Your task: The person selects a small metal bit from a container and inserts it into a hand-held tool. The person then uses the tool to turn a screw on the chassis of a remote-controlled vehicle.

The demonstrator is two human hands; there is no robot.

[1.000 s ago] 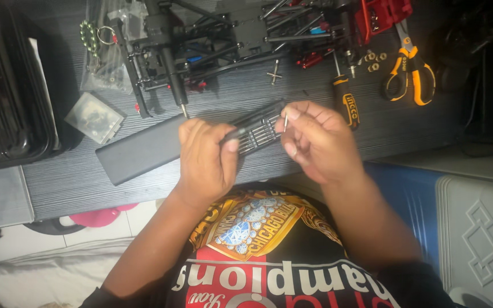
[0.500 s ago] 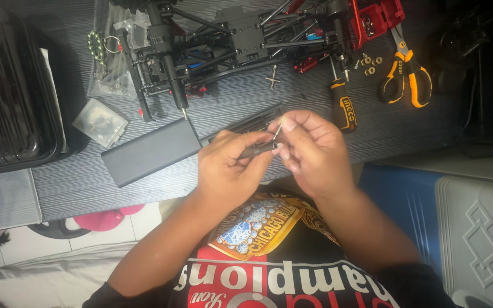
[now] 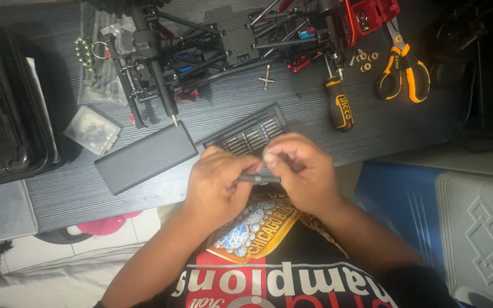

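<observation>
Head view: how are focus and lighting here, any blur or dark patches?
Head view: left hand, right hand and thin grey driver fairly sharp; desk evenly lit, faint shadows; upper right corner very dark, detail lost; edges bow slightly.

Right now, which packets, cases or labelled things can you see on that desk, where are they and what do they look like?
Clear plastic bag: left of the case lid, small, holding small parts.
Case lid: in front of the left hand, flat dark rectangle.
Bit tray: behind both hands, dark, rows of bits.
Screwdriver: right of centre, black and yellow handle, labelled.
Pliers: far right, orange and black grips.
</observation>
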